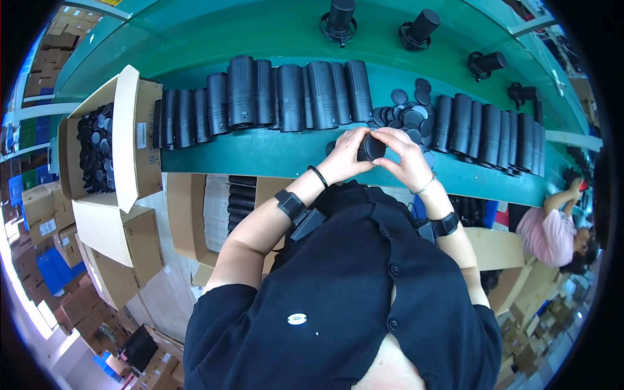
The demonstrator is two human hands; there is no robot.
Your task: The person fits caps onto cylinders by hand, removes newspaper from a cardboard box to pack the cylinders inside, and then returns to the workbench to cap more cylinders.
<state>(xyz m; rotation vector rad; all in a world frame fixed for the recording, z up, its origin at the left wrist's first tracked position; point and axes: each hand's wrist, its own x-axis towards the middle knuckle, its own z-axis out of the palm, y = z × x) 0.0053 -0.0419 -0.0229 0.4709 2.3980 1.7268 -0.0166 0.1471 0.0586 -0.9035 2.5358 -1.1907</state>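
Right at the near edge of the green workbench [260, 153], both hands meet around one small black cylinder part [372, 147]. Left hand [346, 155] has its fingers curled over the part's left side and top, grasping it; right hand [407, 158] closes on the part's right side, thumb and fingertips pressed against it. The part is held just above the bench edge, lifted off the surface, with the person's dark-clothed chest close below it.

Beyond the hands, further onto the workbench, lies a loose pile of round black caps [408, 116], almost touching the knuckles. To the pile's left a row of black mesh cylinders [286, 96] lies side by side, running toward the bench's left end; to its right a second row of cylinders [491, 133] runs toward the right end. Between the left row and the near edge a bare strip of green surface stays free, the widest open room beside the hands.

Off the workbench's left end an open cardboard box [130, 136] tilts toward the person, filled with more black caps. At the bench's far side black stands [339, 23] sit spaced apart. Beyond the right end, another person in a pink top [545, 234] leans at the bench
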